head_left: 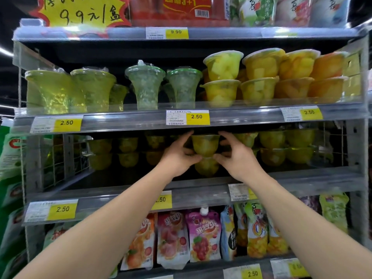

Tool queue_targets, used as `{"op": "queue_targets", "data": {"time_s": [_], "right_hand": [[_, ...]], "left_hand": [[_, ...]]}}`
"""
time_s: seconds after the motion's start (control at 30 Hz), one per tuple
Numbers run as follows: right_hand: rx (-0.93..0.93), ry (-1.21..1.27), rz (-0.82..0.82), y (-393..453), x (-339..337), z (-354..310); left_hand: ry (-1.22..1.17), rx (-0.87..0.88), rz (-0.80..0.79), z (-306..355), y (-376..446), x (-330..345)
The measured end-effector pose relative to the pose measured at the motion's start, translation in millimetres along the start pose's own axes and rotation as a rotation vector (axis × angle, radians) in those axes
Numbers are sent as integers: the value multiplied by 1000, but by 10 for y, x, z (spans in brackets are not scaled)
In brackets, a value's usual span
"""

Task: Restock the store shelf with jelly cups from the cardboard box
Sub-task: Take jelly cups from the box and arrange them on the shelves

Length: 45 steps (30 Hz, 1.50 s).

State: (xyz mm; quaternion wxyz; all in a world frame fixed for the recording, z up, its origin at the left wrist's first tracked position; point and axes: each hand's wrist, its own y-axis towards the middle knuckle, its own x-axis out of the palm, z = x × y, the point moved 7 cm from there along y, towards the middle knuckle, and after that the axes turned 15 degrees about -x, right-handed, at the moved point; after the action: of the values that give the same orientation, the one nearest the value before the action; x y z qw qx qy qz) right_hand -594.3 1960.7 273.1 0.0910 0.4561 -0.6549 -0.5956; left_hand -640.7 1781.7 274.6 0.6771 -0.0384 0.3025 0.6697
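Gripping jelly cup (205, 144): left hand (179, 156), right hand (237, 156), fingers curled.

- I see the jelly cup (205, 145) between my hands as clear, glossy plastic with yellow-green contents showing through.
- The shelf (128, 190) looks like grey painted metal, smooth and fairly matt, with a wire-grid side panel (66, 156).
- Its front rail (124, 121) is shiny transparent plastic over paper price labels (187, 117).
- The tall cups (145, 87) above are clear plastic, wet-looking.
- The pouches (203, 236) below look like glossy printed film.
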Motion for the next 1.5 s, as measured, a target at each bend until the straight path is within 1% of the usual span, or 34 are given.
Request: {"op": "queue_targets", "data": {"time_s": [0.17,0.4,0.53,0.67,0.77,0.9,1.0,1.13,1.27,1.37,1.5], "right_hand": [[31,-106,-44,100,57,117],[-12,-131,10,-80,-108,54],[83,-192,-68,-234,-309,93],[111,-192,-145,-371,-493,116],[125,-210,-217,-463,-577,114],[106,-175,-283,-620,-610,-80],[90,-136,-332,-854,-588,-303],[82,-93,-421,-1343,-476,-610],[121,-48,-590,-2069,-373,-932],[169,-27,-703,-2711,-367,-1159],[224,13,-877,-3581,-372,-1364]], "left_hand": [[-7,-19,3,12,193,137],[-13,-16,-6,101,209,272],[50,-59,37,179,152,348],[189,-154,83,230,79,318],[194,-206,123,230,-102,224],[174,-218,196,266,-612,31],[190,-188,230,254,-1132,-29],[247,-197,194,66,-1930,10],[277,-330,89,-364,-2785,157],[254,-456,5,-706,-3403,302],[223,-586,-65,-1118,-4189,532]]}}
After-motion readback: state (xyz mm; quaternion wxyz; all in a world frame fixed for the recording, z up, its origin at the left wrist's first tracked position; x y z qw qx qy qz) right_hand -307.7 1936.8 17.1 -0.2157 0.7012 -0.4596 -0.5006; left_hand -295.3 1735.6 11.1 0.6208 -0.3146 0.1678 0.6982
